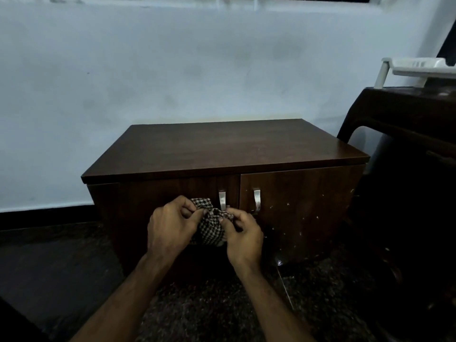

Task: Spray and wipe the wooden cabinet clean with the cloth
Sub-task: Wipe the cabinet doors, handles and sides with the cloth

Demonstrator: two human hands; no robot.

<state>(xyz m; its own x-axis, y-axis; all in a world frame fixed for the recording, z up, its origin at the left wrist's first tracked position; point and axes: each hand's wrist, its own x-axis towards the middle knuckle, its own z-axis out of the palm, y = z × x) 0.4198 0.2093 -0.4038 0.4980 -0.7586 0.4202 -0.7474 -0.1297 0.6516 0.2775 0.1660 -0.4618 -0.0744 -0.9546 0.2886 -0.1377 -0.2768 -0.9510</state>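
A low dark wooden cabinet stands against the pale wall, with two closed doors and two metal handles. In front of its left door I hold a bunched black-and-white checked cloth with both hands. My left hand pinches the cloth's upper left part. My right hand pinches its right side. Small pale specks dot the right door. No spray bottle is in view.
A dark table or chair stands close to the cabinet's right side, with a white plastic object on top. The floor is dark speckled stone. A dark skirting runs along the wall at left.
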